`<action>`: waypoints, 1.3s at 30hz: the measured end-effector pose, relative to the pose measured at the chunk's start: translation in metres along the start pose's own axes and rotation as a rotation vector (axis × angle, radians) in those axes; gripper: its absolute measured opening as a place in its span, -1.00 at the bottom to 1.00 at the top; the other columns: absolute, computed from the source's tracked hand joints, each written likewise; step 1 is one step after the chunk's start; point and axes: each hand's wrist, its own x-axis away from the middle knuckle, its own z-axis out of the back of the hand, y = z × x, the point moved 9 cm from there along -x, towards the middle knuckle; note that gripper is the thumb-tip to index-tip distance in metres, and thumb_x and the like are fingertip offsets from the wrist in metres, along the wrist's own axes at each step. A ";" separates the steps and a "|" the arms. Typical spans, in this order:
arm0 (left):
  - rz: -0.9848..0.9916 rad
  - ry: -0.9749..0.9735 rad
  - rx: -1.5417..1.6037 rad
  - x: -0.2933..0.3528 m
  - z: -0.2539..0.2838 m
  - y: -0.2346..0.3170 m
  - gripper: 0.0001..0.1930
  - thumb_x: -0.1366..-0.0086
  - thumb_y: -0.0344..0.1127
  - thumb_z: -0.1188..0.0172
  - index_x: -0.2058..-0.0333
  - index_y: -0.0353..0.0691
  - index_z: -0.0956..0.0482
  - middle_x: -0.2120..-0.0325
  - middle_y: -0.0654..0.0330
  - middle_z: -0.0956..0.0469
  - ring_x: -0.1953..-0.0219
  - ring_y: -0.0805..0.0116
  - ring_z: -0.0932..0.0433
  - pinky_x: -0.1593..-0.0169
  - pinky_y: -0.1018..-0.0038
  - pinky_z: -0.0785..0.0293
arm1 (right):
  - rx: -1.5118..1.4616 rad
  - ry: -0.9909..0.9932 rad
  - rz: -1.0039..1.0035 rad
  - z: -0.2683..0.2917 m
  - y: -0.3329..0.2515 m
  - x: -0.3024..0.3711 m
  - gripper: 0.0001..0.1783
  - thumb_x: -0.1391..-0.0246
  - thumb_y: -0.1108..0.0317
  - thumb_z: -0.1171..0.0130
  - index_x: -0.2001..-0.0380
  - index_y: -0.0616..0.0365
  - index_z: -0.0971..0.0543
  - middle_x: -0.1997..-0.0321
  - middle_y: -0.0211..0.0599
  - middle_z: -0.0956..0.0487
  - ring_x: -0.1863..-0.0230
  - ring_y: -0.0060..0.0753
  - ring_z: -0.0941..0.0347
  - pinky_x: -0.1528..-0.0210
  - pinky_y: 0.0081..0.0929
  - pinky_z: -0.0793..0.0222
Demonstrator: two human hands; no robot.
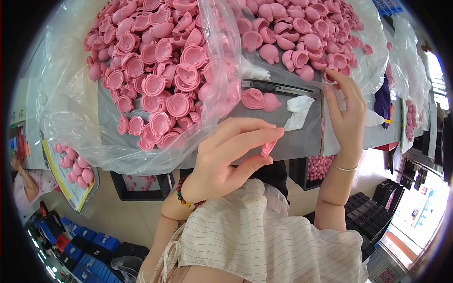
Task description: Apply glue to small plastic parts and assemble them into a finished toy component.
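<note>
My left hand point(226, 153) pinches a small pink plastic shell piece point(269, 148) between thumb and fingertips, above the table's near edge. My right hand point(348, 106) is raised at the right, thumb and fingers apart, with its fingertips close to the pink shells at the edge of the right pile. A slim utility knife point(278, 88) lies on the grey table, its right end close to my right thumb. Just below the knife rest a hollow pink shell half point(253, 98) and a rounded pink piece point(271, 102). Beside them is a crumpled white tissue point(299, 112).
A large heap of pink shell halves point(155, 85) fills a clear plastic bag point(118, 153) at the left. Another pink heap point(302, 40) lies at the back right. Dark bins point(144, 195) with pink pieces stand below the table edge. A white bottle point(374, 119) is at the right.
</note>
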 end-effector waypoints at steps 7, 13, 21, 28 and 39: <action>0.044 -0.001 0.174 0.004 0.002 -0.005 -0.65 0.11 -0.58 -0.22 0.26 -0.38 -0.42 0.28 -0.01 -0.46 0.20 0.25 -0.45 0.19 0.48 -0.39 | -0.013 0.006 -0.273 0.002 0.017 0.003 -0.79 0.10 0.41 -0.10 0.32 0.24 -0.48 0.39 -0.33 -0.49 0.38 -0.58 -0.33 0.26 -0.64 -0.20; 0.112 0.087 0.729 0.007 0.009 -0.012 -0.64 -0.03 -0.66 -0.05 0.13 -0.43 -0.30 0.17 -0.02 -0.40 0.06 0.19 -0.39 0.06 0.42 -0.39 | 0.019 0.304 -0.081 0.028 -0.008 0.010 -0.83 0.20 0.50 -0.14 0.41 0.21 -0.49 0.50 -0.37 -0.46 0.45 -0.48 -0.30 0.32 -0.59 -0.22; 0.401 0.184 0.924 0.014 0.009 -0.026 -0.52 -0.06 -0.35 -0.17 0.08 -0.37 -0.20 0.22 -0.15 -0.41 0.45 0.33 -0.51 0.37 0.54 -0.45 | -0.540 -0.473 -0.139 -0.034 -0.066 0.042 -0.81 0.21 0.61 -0.02 0.42 0.27 -0.50 0.52 -0.29 -0.48 0.46 -0.40 -0.37 0.39 -0.59 -0.24; 0.423 0.151 0.984 0.014 0.005 -0.029 -0.49 -0.02 -0.32 -0.22 0.09 -0.40 -0.23 0.23 -0.10 -0.42 0.41 0.35 -0.51 0.39 0.57 -0.45 | -0.332 -0.287 -0.084 -0.028 -0.073 0.034 -0.71 0.28 0.61 -0.07 0.34 0.26 -0.50 0.43 -0.22 -0.45 0.41 -0.38 -0.39 0.37 -0.56 -0.27; 0.235 0.090 0.513 0.006 0.005 -0.019 -0.57 0.16 -0.51 -0.31 0.22 -0.35 -0.43 0.28 0.13 -0.43 0.25 0.39 -0.46 0.16 0.54 -0.41 | -0.593 -0.086 -0.066 -0.001 -0.075 0.037 -0.53 0.52 0.42 -0.35 0.33 0.16 -0.55 0.41 -0.35 -0.46 0.46 -0.49 -0.38 0.48 -0.57 -0.31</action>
